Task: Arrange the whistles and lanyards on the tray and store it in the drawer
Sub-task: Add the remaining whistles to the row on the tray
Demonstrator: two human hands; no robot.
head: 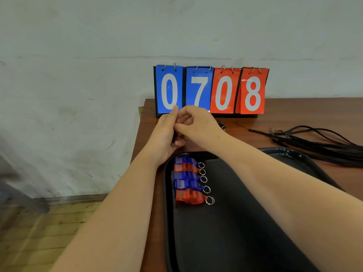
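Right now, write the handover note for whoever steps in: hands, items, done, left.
Left hand and right hand: together above the desk's far-left corner, fingers closed on something small and dark; what it is cannot be made out.
Tray: on the desk, five whistles in a column at its left edge (blue, orange, blue, blue, orange), key rings pointing right.
Lanyards: black bundle on the desk, right of the tray, none on it.
Done: whistles lined up.
Left: place the lanyards on the tray, then store it in the drawer, which is not in view.
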